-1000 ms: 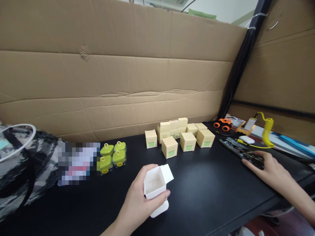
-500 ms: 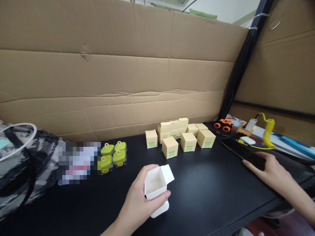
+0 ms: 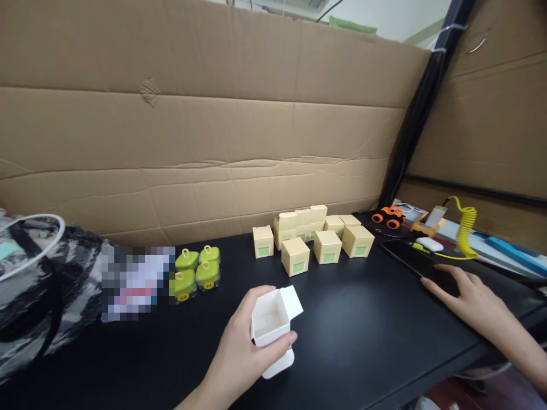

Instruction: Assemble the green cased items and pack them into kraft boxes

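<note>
My left hand (image 3: 243, 347) is wrapped around a small white cardboard box (image 3: 271, 316). Its flaps stand out, and its bare white inside faces up. Over at the right, my right hand (image 3: 476, 302) rests at the near end of a black smartphone (image 3: 405, 259). The thumb reaches along the phone's near edge and the index finger lies over its screen, with the fingers apart. Beyond the white box stand several cream boxes with green labels (image 3: 295, 256), some with raised flaps. Several small lime-green cases with loops (image 3: 208, 273) sit together to the left.
A camouflage-patterned bag (image 3: 72, 267) fills the left side of the black table (image 3: 342, 330). An orange toy car (image 3: 388, 217), a white earphone case (image 3: 429, 244) and a yellow coiled cord (image 3: 466, 225) lie at the far right. A cardboard wall (image 3: 205, 125) closes the back.
My right index finger has moved left, farther over the phone's screen. My left hand and the white box have hardly moved.
</note>
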`<control>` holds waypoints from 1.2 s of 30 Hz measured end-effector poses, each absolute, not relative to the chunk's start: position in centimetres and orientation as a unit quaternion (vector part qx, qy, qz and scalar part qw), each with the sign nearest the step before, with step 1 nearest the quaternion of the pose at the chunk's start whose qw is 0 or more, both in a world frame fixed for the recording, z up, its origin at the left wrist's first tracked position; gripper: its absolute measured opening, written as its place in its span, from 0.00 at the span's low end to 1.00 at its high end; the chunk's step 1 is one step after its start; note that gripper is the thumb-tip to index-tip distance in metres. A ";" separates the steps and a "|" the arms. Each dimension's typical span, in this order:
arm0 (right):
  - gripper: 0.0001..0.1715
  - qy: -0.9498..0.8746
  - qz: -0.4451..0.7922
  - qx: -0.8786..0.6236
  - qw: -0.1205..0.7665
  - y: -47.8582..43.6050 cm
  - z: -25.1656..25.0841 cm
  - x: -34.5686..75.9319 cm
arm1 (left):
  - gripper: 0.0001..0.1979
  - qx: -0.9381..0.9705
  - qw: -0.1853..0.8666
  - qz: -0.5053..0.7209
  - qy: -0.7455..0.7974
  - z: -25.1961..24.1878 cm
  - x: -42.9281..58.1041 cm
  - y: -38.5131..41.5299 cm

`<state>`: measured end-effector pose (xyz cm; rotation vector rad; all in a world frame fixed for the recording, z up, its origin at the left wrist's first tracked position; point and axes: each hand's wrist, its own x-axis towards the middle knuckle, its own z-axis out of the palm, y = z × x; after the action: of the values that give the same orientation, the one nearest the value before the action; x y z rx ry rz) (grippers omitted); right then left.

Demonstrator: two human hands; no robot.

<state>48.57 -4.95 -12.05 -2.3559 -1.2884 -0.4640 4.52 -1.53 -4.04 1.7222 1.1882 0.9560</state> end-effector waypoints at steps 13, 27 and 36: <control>0.41 -0.442 -0.106 -0.866 0.210 -5.1 -10.9 47.4 | 0.21 0.688 0.403 0.371 0.476 -3.9 4.5 -1.6; 0.41 -0.436 -0.105 -0.868 0.214 -5.1 -11.1 47.6 | 0.24 0.675 0.426 0.378 0.470 -4.1 4.5 -1.5; 0.42 -0.431 -0.108 -0.871 0.211 -5.0 -11.0 47.6 | 0.24 0.682 0.420 0.371 0.470 -4.2 4.5 -1.5</control>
<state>47.58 -5.00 -11.03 -2.4207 -1.1966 -0.2990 4.47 -1.46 -4.19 1.7093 1.1792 0.9295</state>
